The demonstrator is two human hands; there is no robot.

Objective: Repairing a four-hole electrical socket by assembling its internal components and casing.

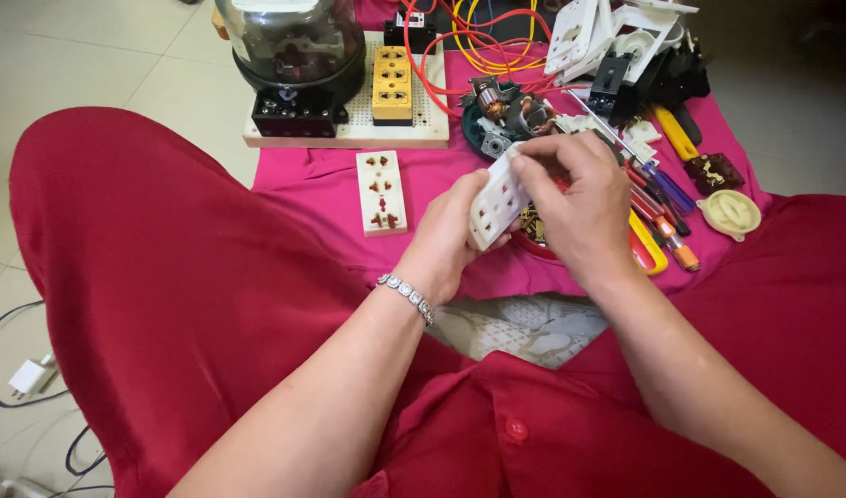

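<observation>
Pale glossy floor tiles lie under a spread magenta cloth, in soft, even light.

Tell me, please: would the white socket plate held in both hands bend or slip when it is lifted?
The white socket plate looks like rigid moulded plastic, so probably stiff and light. Its smooth face may be slippery; the left hand and right hand pinch its edges.

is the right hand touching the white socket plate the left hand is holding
Touching. The head view shows the right hand with fingertips pinching the top edge of the white socket plate, which the left hand grips from below.
</observation>
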